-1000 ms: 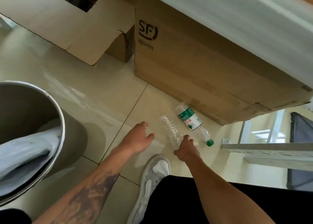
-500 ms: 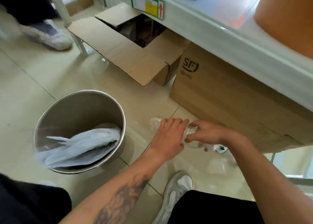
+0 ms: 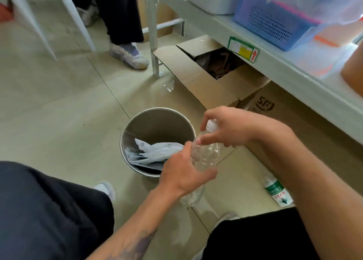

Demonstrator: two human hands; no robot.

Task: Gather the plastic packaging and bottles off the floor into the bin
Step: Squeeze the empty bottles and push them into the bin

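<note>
A clear unlabelled plastic bottle (image 3: pixel 206 154) is lifted off the floor, held just right of the round metal bin (image 3: pixel 157 120). My left hand (image 3: pixel 183 173) grips its body. My right hand (image 3: pixel 225 128) is closed around its white-capped neck. Inside the bin lies crumpled white plastic packaging (image 3: pixel 157 151). A second bottle with a green label (image 3: pixel 277 193) lies on the tiles under my right forearm. Another clear bottle (image 3: pixel 169 85) lies farther off, by the open box.
An open cardboard box (image 3: pixel 196 77) and a closed SF box (image 3: pixel 294 118) sit under a white table (image 3: pixel 294 69) that carries a blue basket (image 3: pixel 275 19). Another person's legs and shoe (image 3: pixel 129 55) stand beyond the bin. My knees and shoes frame the bottom.
Both hands went from reaching on the floor to lifting the clear bottle up beside the bin. The view has pulled back and tilted up; the green-label bottle stayed on the floor.
</note>
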